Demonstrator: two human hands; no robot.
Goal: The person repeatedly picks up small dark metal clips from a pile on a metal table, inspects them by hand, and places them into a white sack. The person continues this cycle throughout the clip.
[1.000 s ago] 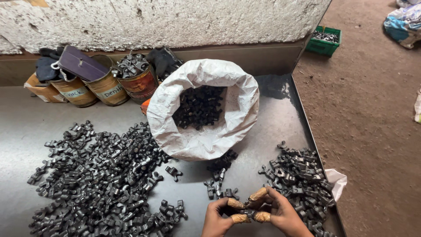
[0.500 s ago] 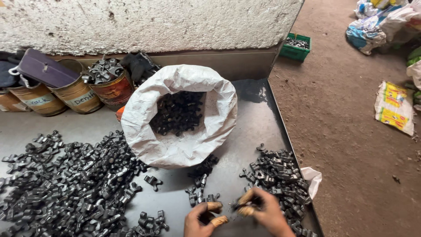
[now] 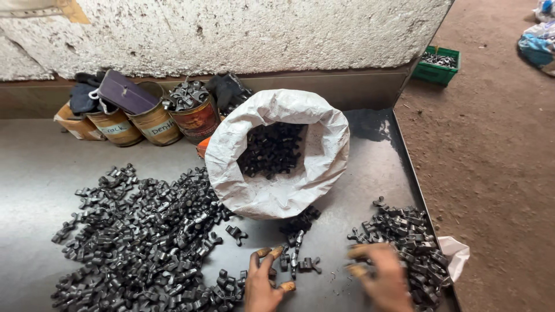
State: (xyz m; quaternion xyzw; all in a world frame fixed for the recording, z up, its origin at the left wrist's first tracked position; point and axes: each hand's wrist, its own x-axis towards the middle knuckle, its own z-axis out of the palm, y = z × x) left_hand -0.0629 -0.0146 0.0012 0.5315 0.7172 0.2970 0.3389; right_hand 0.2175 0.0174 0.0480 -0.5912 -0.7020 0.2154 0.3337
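Our left hand (image 3: 263, 286) rests low on the counter (image 3: 34, 167) with fingers spread and nothing held, fingertips reaching toward a few loose parts (image 3: 298, 261) that lie just ahead of it and slightly to its right. Our right hand (image 3: 381, 277) is blurred, so we cannot tell whether its grip is released or clenched; it hangs at the near edge of the small pile (image 3: 404, 237), which spreads ahead of it and to its right. The parts are small dark metal pieces, forked at one end and rounded at the other, and we judge them stiff, dense for their size and slick, given the sheen on them. They will not bend or break, but a smooth oily surface can slip from a fingertip pinch, so we would take each across its narrow middle, thumb against forefinger, not by the rounded end. Far to the left of the left hand lies the big pile (image 3: 139, 237), its pieces tangled together, so lifting one may drag its neighbours along. Ahead of both hands stands the white sack (image 3: 277, 190), mouth rolled open, with more parts inside; it touches the big pile's edge. Beyond it, against the wall (image 3: 243, 34), stand tins (image 3: 156, 121), one heaped with metal pieces. A green crate (image 3: 437, 65) sits on the dirt floor far ahead to the right.
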